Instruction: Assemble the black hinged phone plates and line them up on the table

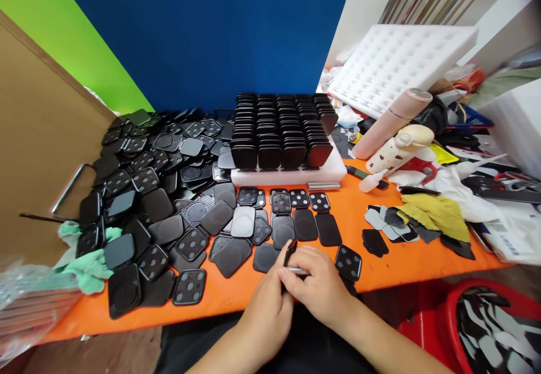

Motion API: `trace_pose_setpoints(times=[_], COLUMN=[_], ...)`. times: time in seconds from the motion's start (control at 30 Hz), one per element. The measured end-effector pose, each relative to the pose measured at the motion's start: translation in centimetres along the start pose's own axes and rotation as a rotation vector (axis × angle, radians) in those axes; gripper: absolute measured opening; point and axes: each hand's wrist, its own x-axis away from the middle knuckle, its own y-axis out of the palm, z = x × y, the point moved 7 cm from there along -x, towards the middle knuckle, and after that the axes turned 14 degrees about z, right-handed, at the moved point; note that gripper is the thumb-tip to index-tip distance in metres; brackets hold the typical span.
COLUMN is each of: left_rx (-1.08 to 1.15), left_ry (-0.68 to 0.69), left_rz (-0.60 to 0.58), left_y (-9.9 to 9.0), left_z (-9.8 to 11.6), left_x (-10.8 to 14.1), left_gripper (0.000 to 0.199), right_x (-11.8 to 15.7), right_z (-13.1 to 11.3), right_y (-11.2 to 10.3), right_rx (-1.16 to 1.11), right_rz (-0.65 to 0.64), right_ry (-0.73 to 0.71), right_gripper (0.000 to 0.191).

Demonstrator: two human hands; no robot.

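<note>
Close to my body at the table's front edge, both hands work together. My left hand (268,301) is closed on a thin black plate (290,250), seen almost edge-on; most of it is hidden by the fingers. My right hand (319,281) pinches a slim silver tool with a ribbed handle (298,271) against that plate; the tool's tip is hidden. Just beyond the hands lie opened black hinged square cases, one with grey dots (321,203) and a flat half (328,230). Another dotted case (348,262) lies right of my right hand.
A large heap of black cases (156,205) covers the table's left side. Rows of stacked black squares (270,155) stand on a white foam block (253,178). A pink bottle (393,123), a yellow cloth (439,216) and a red bin (452,317) of scraps are at right.
</note>
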Motion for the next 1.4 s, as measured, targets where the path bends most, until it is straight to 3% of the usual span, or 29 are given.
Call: trace_pose_setpoints(times=[0.1, 0.2, 0.43, 0.7, 0.93, 1.07, 1.2, 1.33, 1.4], left_rx=[0.009, -0.003, -0.075, 0.008, -0.066, -0.075, 0.018, 0.164, 0.159], left_ry=[-0.002, 0.007, 0.039, 0.027, 0.044, 0.013, -0.012, -0.143, -0.207], left_rz=[0.046, 0.100, 0.064, 0.040, 0.051, 0.012, -0.013, -0.011, -0.027], left_y=[-0.1, -0.5, -0.8, -0.7, -0.8, -0.6, -0.4, -0.1, 0.0], left_z=[0.0, 0.0, -0.4, 0.1, -0.3, -0.4, 0.1, -0.2, -0.6], left_x=[-0.1, -0.2, -0.1, 0.1, 0.3, 0.3, 0.4, 0.7, 0.8], left_gripper=[0.046, 0.051, 0.055, 0.058, 0.056, 0.058, 0.059, 0.071, 0.078], right_x=[0.1, 0.2, 0.6, 0.7, 0.9, 0.9, 1.0, 1.0, 0.8], right_z=[-0.6, -0.7, -1.3, -1.7, -1.2, -1.1, -0.9, 0.1, 0.7], right_y=[0.0, 0.1, 0.0, 0.2, 0.4, 0.5, 0.7, 0.8, 0.6], right_rx=[0.094, 0.253, 0.408, 0.278, 0.330, 0.247, 0.130, -0.091, -0.098], right_rz=[-0.003, -0.088, -0.226, -0.209, -0.267, -0.207, -0.081, -0.056, -0.063], right_ry=[-0.022, 0.020, 0.057, 0.031, 0.039, 0.010, -0.042, 0.086, 0.160], right_gripper=[0.032, 0.034, 0.021, 0.012, 0.021, 0.017, 0.028, 0.029, 0.032])
